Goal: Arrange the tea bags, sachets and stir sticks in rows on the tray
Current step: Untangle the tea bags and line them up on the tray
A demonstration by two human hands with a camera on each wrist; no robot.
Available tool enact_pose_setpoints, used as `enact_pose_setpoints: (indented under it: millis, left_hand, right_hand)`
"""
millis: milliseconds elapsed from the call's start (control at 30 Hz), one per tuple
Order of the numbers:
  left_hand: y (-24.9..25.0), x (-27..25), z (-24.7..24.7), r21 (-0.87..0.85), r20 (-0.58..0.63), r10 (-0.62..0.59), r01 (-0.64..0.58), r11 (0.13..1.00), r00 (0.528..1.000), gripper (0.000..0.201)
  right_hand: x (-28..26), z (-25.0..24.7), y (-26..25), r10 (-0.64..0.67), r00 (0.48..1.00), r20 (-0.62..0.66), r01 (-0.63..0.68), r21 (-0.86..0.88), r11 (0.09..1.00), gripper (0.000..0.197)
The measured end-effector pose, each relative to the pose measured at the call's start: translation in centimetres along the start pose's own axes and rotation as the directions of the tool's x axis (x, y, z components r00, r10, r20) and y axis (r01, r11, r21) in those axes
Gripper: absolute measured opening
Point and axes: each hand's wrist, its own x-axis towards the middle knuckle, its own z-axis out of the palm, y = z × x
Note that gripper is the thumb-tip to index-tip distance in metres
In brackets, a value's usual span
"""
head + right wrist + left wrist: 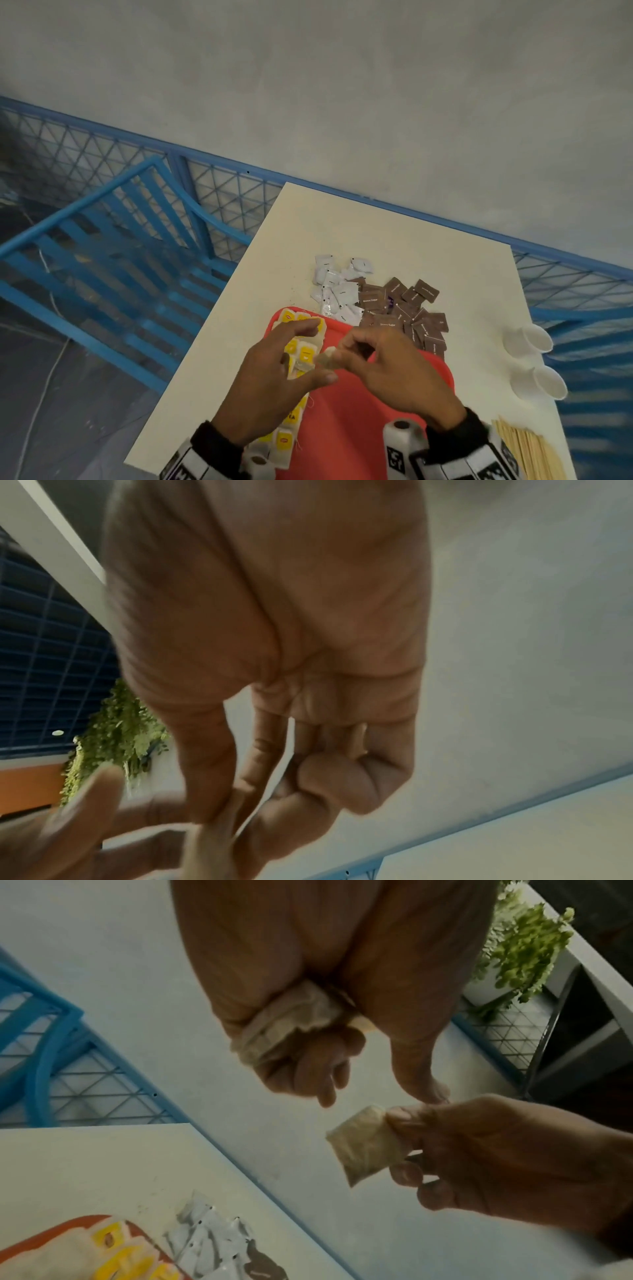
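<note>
Grey wall and a blue mesh railing are seen behind a pale tabletop [394, 226] in the head view. A red tray [346, 418] is set at the near edge, with a column of yellow-tagged tea bags [301, 346] laid along its left side. White sachets [337, 286] and brown sachets [407, 308] are heaped just beyond the tray's far edge; stir sticks [527, 452] are bundled at the near right corner, and two white cups [534, 359] are placed along the right edge. Both hands are held above the tray, the left hand [270, 380] and the right hand [394, 370] meeting over a loose tea bag [325, 358].

From the left wrist, that tea bag [363, 1145] is seen pinched in the right hand's fingertips [404, 1118], while a second tea bag [291, 1026] is clenched against the left palm by curled fingers. A green plant [520, 945] is seen in the background.

From the right wrist, the right thumb and forefinger are seen closed on the pale bag; the rest is blurred.

A slip at the handover is judged the main risk, since only a corner is held. The laid column could also be disturbed by the left wrist above it.
</note>
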Motion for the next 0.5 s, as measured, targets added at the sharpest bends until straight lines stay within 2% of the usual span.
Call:
enact_pose_setpoints:
  millis: [67,133,167,300,433,500]
  left_hand:
    - [0.3,-0.1,0.2,-0.069,0.081,-0.005,0.010,0.998,0.997,0.041]
    - [0.1,-0.1,0.2,-0.117,0.085,-0.007,0.017,0.993,0.996,0.012]
    - [0.0,-0.2,0.2,-0.137,0.082,-0.022,0.033,0.990,0.996,0.004]
    - [0.7,-0.7,0.1,-0.331,0.022,-0.117,0.118,0.936,0.993,0.008]
    - [0.9,-0.9,0.0,-0.476,-0.041,-0.162,0.123,0.871,0.986,0.015]
    - [0.8,-0.9,-0.2,-0.506,-0.059,-0.170,0.118,0.855,0.984,0.018]
  right_hand:
    - [-0.5,-0.5,-0.3,-0.036,0.995,0.090,0.039,-0.031,0.999,0.016]
    - [-0.8,-0.7,-0.3,-0.051,0.994,0.092,0.053,-0.021,0.998,0.014]
    - [-0.9,-0.8,-0.3,-0.048,0.997,0.064,0.047,0.017,0.999,0.013]
    - [-1.5,0.0,-0.4,-0.013,0.999,-0.050,0.024,0.239,0.971,0.011]
    - [-2.1,1.2,-0.9,-0.025,0.998,-0.060,0.041,0.275,0.961,0.017]
    - [-2.1,1.3,-1.1,-0.009,0.994,-0.111,0.041,0.289,0.956,0.020]
